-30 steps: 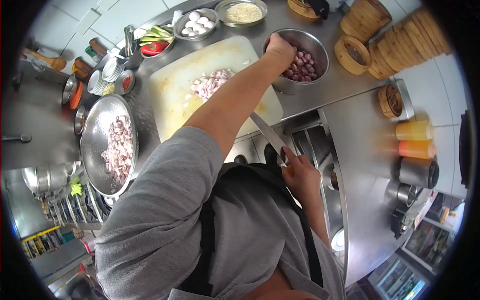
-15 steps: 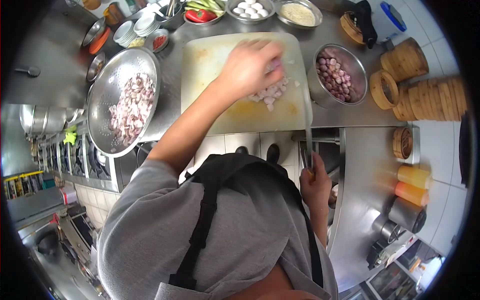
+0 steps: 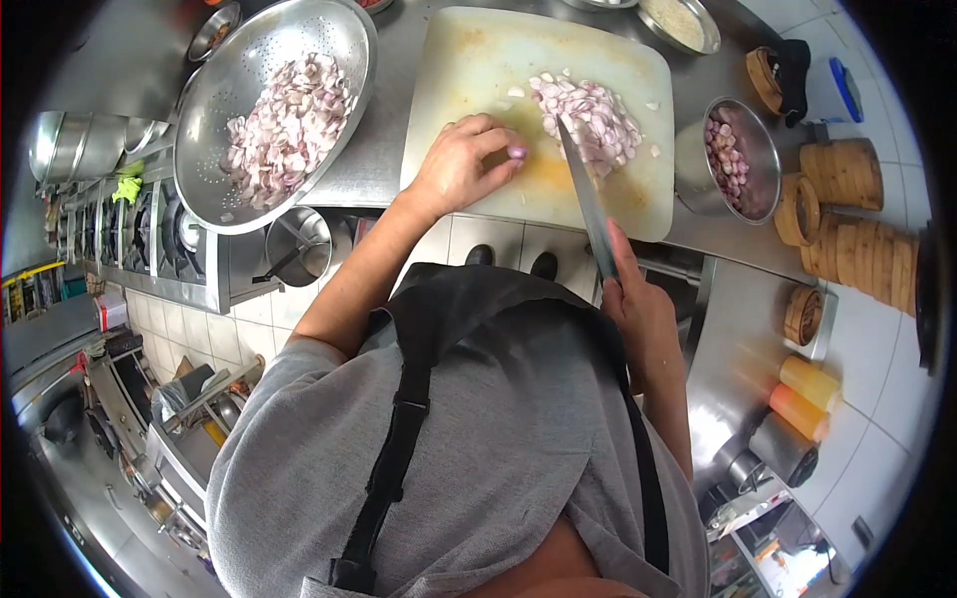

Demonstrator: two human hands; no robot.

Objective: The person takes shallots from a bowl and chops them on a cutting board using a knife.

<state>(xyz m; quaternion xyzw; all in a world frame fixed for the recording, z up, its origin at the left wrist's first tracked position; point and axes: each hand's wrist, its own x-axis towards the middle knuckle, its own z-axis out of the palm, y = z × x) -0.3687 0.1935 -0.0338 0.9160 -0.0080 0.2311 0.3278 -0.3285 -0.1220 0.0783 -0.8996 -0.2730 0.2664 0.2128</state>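
My right hand (image 3: 643, 319) is closed around the handle of a long knife (image 3: 588, 204), its blade pointing forward over the cutting board with the tip at a pile of chopped shallots (image 3: 595, 118). On the left part of the pale cutting board (image 3: 449, 60), my left hand (image 3: 464, 164) is curled, thumb and fingers closed on a small purplish shallot (image 3: 515, 151), mostly covered by the fingertips. Loose shallot bits lie around the pile. Left of the board, a perforated metal colander (image 3: 214, 130) holds many cut shallots (image 3: 289, 135).
A metal pot (image 3: 768, 149) of whole shallots stands right of the board. Bamboo steamers (image 3: 842, 174) are stacked beyond it. A bowl of pale grains (image 3: 683, 22) sits at the back. Yellow and orange bottles (image 3: 799, 411) lie at the right wall; stove burners (image 3: 150, 224) are at left.
My left hand has come back from over the pile to the board's left side. The knife has swung up from beside the board onto it. The view has shifted, and the pile looks larger.
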